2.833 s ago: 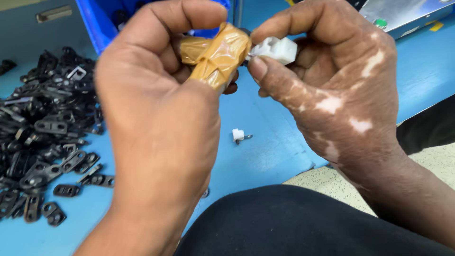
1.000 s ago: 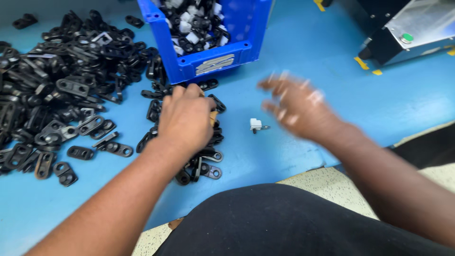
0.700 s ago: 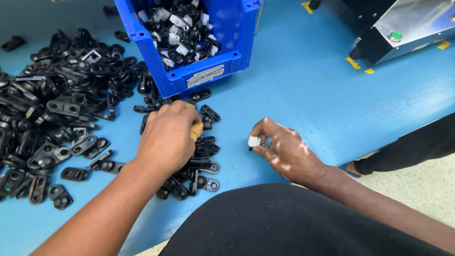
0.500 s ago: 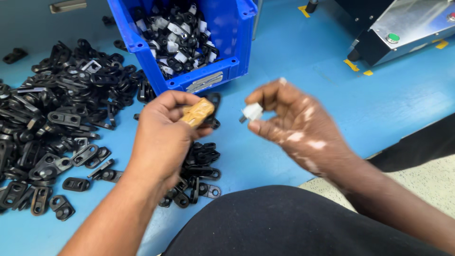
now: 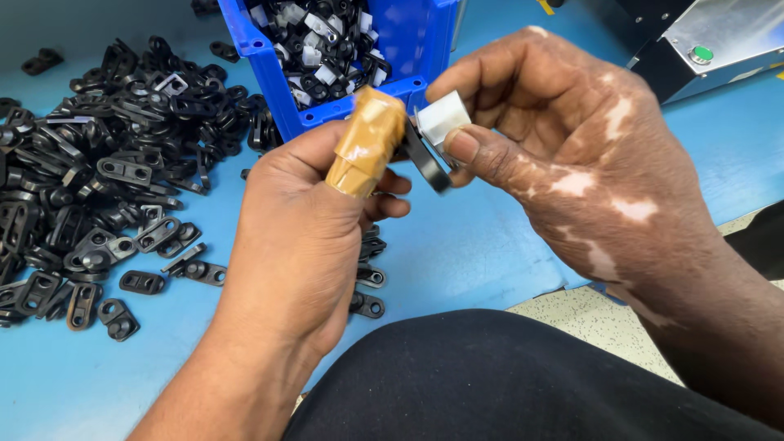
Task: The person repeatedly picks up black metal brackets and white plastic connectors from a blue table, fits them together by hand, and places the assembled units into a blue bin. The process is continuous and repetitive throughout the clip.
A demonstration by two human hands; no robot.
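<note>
Bright, even overhead light; both hands sharp. Soft shadows fall beneath the left hand onto the blue table. Faint glare above the right hand on the metal box.

The bare blue table under and just behind both hands gives open room, and it runs clear to the right up to the grey machine at the far corner. To the left the way is crowded: a wide heap of black clips covers the surface, with strays beside the left hand. Straight ahead the blue bin blocks the reach, its wall close to the right hand. The near edge is closed by the dark lap.
</note>
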